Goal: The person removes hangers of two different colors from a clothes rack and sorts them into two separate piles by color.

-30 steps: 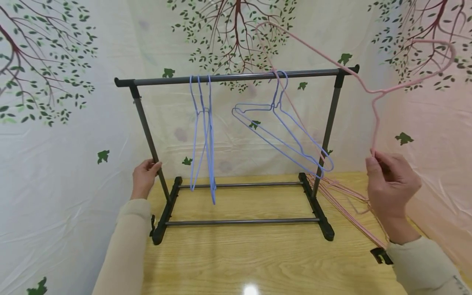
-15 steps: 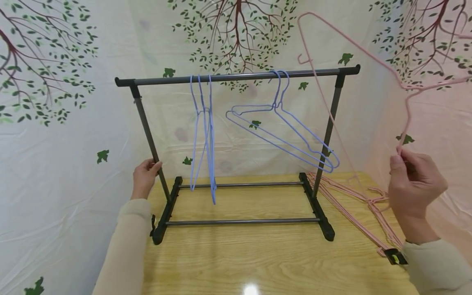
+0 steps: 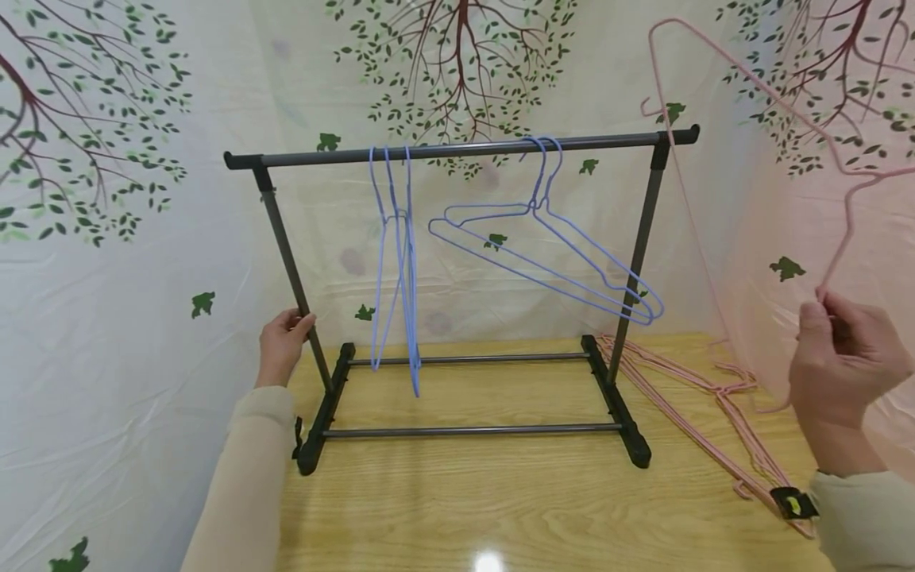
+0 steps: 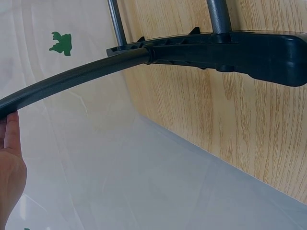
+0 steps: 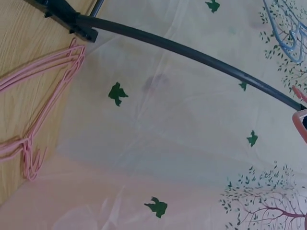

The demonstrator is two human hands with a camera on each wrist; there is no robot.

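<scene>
At the right of the head view, my right hand (image 3: 847,361) pinches a pink wire hanger (image 3: 849,226) by a lower corner. The hanger is raised, its far end level with the top of the black clothes rack (image 3: 465,148), and part of it runs out of the frame. My left hand (image 3: 282,345) grips the rack's left upright (image 3: 286,246) low down; its fingers (image 4: 13,134) meet the tube in the left wrist view. Several blue hangers (image 3: 411,270) hang edge-on from the left of the bar. Two more blue hangers (image 3: 532,208) hang turned broadside farther right.
A pile of pink hangers (image 3: 723,389) lies on the wooden table (image 3: 457,500) to the right of the rack's foot. The rack's base (image 3: 636,441) stands on the table. Behind and at both sides hangs a sheet (image 3: 214,349) printed with trees.
My right hand has moved right with the pink hanger, drawing it away from the bar. The two blue hangers on the right have swung to face more broadside. My left hand stays put.
</scene>
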